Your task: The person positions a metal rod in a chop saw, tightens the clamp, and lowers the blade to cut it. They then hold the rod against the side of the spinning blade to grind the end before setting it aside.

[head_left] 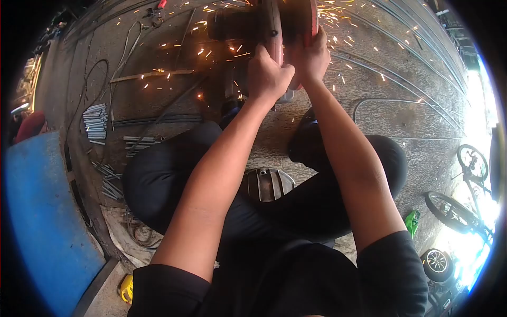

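At the top centre of the head view is a red and dark power tool point(275, 26), partly blurred, with sparks flying out on both sides. My left hand point(266, 74) is closed around its long handle. My right hand point(314, 58) grips the red part on the right side of the same tool, with its fingers partly hidden. Both arms reach forward over my crossed legs. What the tool touches is hidden behind it and my hands.
Cut metal rods point(95, 124) lie in piles at the left, near a blue panel point(50, 211). Long thin rods point(401, 79) cross the floor at the upper right. A bicycle point(449, 211) and a wheel point(437, 261) are at the right. A ribbed metal piece point(268, 185) sits between my legs.
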Available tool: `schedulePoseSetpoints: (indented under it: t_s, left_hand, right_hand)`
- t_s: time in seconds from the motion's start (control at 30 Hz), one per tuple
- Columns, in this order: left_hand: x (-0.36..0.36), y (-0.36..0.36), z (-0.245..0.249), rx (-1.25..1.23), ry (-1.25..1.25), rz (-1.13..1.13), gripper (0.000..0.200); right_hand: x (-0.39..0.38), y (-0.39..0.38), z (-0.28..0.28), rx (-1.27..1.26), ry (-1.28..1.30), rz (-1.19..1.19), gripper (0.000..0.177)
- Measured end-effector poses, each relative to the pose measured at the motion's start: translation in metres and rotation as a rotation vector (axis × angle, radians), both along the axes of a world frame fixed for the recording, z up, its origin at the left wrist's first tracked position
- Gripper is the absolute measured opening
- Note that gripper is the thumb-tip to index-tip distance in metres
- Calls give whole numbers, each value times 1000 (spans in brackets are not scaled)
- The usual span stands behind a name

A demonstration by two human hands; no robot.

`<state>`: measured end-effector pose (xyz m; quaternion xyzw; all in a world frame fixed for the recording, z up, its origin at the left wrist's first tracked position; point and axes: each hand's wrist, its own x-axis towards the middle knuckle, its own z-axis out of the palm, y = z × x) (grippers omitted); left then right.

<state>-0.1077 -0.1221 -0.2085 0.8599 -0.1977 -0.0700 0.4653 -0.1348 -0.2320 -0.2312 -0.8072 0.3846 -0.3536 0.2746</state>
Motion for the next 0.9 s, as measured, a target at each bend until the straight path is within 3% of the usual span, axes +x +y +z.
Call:
schedulePoseSetpoints:
  t_s: [0.27, 0.37, 0.57, 0.9]
  left_hand:
    - [-2, 1, 6, -108, 25, -10, 37]
    - [1, 0, -1, -15, 12, -7, 38]
    - [0, 1, 1, -129, 33, -35, 39]
    - [0, 0, 0, -84, -21, -18, 38]
  right_hand:
    - [0, -1, -2, -20, -11, 5, 51]
    - [0, -1, -3, -18, 12, -4, 52]
    - [1, 0, -1, -4, 11, -20, 53]
    - [0, 1, -1, 12, -9, 1, 52]
